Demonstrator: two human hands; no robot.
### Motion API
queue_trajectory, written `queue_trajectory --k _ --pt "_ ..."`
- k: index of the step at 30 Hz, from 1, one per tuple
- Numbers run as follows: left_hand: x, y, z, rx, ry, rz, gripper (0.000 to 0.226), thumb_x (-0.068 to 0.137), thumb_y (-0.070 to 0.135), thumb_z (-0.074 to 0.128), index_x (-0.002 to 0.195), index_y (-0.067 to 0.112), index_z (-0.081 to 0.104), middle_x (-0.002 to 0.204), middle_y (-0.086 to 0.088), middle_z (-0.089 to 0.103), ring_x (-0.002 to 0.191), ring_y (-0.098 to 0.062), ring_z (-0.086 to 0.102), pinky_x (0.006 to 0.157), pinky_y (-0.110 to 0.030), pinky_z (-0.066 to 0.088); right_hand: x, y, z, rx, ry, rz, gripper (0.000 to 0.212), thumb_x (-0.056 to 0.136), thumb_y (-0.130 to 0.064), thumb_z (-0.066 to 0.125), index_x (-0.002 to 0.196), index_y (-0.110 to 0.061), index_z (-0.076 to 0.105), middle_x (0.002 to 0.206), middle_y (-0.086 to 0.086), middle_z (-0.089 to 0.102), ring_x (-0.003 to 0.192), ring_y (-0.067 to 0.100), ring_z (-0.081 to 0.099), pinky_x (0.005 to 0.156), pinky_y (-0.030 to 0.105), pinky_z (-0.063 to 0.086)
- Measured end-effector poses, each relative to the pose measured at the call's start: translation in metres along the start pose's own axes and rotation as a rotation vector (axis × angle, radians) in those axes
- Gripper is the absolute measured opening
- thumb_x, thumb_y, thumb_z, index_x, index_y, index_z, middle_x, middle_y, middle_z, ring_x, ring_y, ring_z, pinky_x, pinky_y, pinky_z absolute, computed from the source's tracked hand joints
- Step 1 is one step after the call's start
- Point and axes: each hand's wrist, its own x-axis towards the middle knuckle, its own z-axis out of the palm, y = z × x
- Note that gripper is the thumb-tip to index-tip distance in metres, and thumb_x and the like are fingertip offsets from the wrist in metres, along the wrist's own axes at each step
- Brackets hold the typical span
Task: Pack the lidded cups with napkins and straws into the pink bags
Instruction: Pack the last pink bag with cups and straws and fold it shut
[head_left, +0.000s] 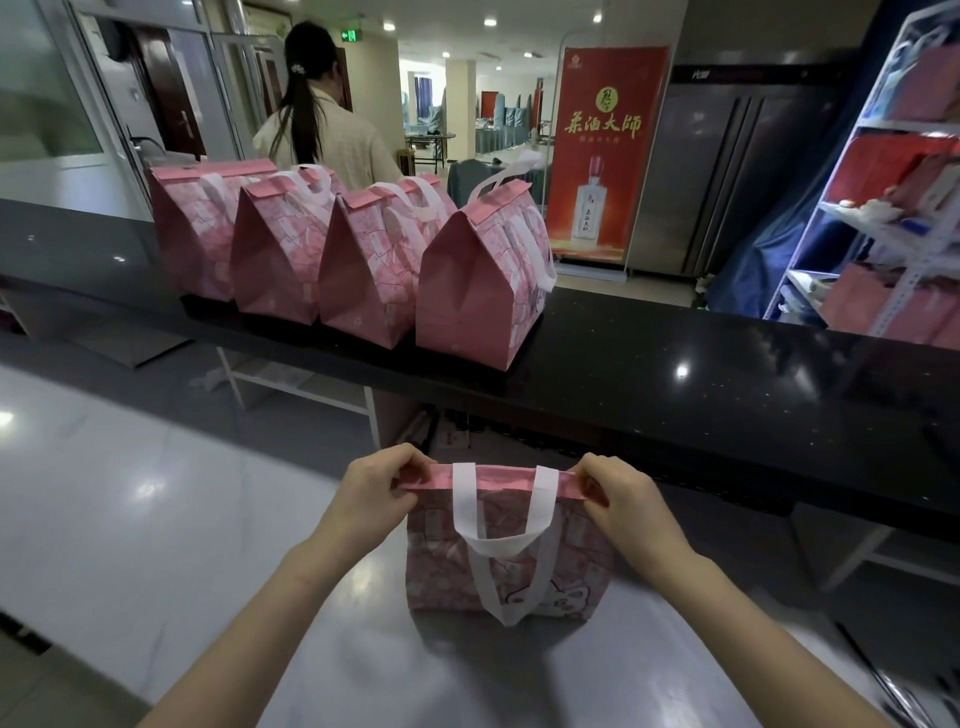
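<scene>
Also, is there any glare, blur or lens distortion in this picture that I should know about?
Head view: ceiling lights leave small glare spots on the black counter. Head view: the wide lens bows that counter's edge and tilts the shelf at right, which looks soft. Head view: the pink bag, pinched by the left hand and right hand, is sharp.

Both hands pinched the folded top of a pink bag on a steel table.

The left hand (376, 486) and right hand (623, 493) each gripped one end of the fold of the pink bag (506, 561), whose white handle (498, 530) hung down its front (the contents were hidden). The bag stood upright on the steel table (363, 649). On the black counter (727, 374) beyond stood four closed pink bags (363, 265) in a row, touching side by side. Behind them a person (322, 130) faced away, near a red banner (605, 156).
</scene>
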Motion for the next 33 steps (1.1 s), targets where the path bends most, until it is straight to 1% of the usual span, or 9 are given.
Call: queue_trajectory --k 5,7,11,14,18,21,24,28,33 --pt "-0.006 0.004 -0.001 0.035 -0.033 0.127 0.023 0.08 0.012 0.074 0.096 0.027 0.068 0.095 0.021 0.063 0.091 0.0 0.062 0.077 -0.011 0.049 -0.003 0.005 -0.004 0.023 -0.053 -0.006 0.018 0.086 -0.025 0.07 0.102 -0.027 0.063 0.101 -0.015 0.061 0.092 0.004 0.057 0.079 0.025 0.053" --pt "-0.006 0.004 -0.001 0.054 -0.006 0.126 0.017 0.083 0.012 0.071 0.091 0.027 0.068 0.093 0.022 0.063 0.089 0.001 0.061 0.075 -0.01 0.049 -0.004 0.005 -0.007 0.129 -0.071 0.034 0.018 0.085 -0.032 0.07 0.101 -0.034 0.064 0.102 -0.022 0.062 0.095 0.001 0.059 0.08 0.021 0.053" --pt "-0.004 0.005 0.002 0.09 0.045 0.049 0.023 0.081 0.01 0.075 0.09 0.027 0.063 0.084 0.019 0.063 0.08 0.001 0.061 0.073 -0.012 0.051 -0.003 0.003 -0.013 0.253 -0.096 0.146 0.027 0.085 -0.025 0.072 0.097 -0.041 0.054 0.098 -0.02 0.064 0.093 0.0 0.062 0.075 0.022 0.058" --pt "-0.002 0.009 0.007 0.035 0.053 0.022 0.026 0.081 0.007 0.074 0.092 0.026 0.061 0.083 0.018 0.063 0.08 0.002 0.062 0.072 -0.012 0.053 -0.004 0.001 -0.012 0.194 -0.034 0.138 0.025 0.084 -0.016 0.072 0.1 -0.033 0.064 0.092 -0.019 0.065 0.089 0.0 0.063 0.077 0.023 0.058" --pt "-0.001 0.01 0.01 0.038 0.052 -0.01 0.027 0.084 0.007 0.071 0.089 0.03 0.06 0.083 0.017 0.062 0.082 0.0 0.062 0.072 -0.013 0.054 -0.005 -0.004 -0.01 0.178 0.026 0.106 0.013 0.081 -0.011 0.075 0.09 -0.021 0.073 0.083 -0.011 0.07 0.08 0.003 0.066 0.073 0.028 0.059" --pt "-0.001 0.009 0.004 0.05 0.007 -0.007 0.029 0.083 0.011 0.071 0.099 0.033 0.062 0.086 0.018 0.064 0.084 0.002 0.062 0.074 -0.011 0.053 -0.001 -0.006 -0.019 0.118 -0.058 0.139 0.013 0.085 -0.019 0.071 0.094 -0.027 0.07 0.089 -0.013 0.069 0.087 0.003 0.064 0.078 0.029 0.058" --pt "0.003 0.013 -0.004 0.049 -0.058 0.017 0.032 0.084 0.019 0.061 0.11 0.037 0.063 0.09 0.024 0.065 0.089 0.006 0.061 0.076 -0.011 0.051 0.008 -0.008 -0.034 -0.084 -0.176 0.177 0.016 0.092 -0.035 0.059 0.105 -0.04 0.065 0.097 -0.019 0.067 0.09 0.002 0.062 0.079 0.029 0.055" --pt "0.014 0.032 -0.001 0.162 -0.087 0.113 0.034 0.093 0.043 0.044 0.119 0.033 0.064 0.106 0.025 0.063 0.096 0.01 0.055 0.085 -0.016 0.044 0.025 -0.025 -0.033 -0.041 -0.216 0.146 0.028 0.098 -0.04 0.046 0.12 -0.036 0.062 0.107 -0.014 0.069 0.098 0.006 0.062 0.108 0.042 0.038" --pt "0.022 0.044 0.019 0.386 -0.153 0.229 0.033 0.093 0.044 0.055 0.12 0.027 0.064 0.11 0.009 0.064 0.101 -0.011 0.057 0.084 -0.027 0.045 0.029 -0.041 -0.013 -0.006 -0.233 0.033 0.028 0.089 -0.034 0.063 0.117 -0.032 0.062 0.112 -0.012 0.062 0.101 0.008 0.059 0.087 0.03 0.052"
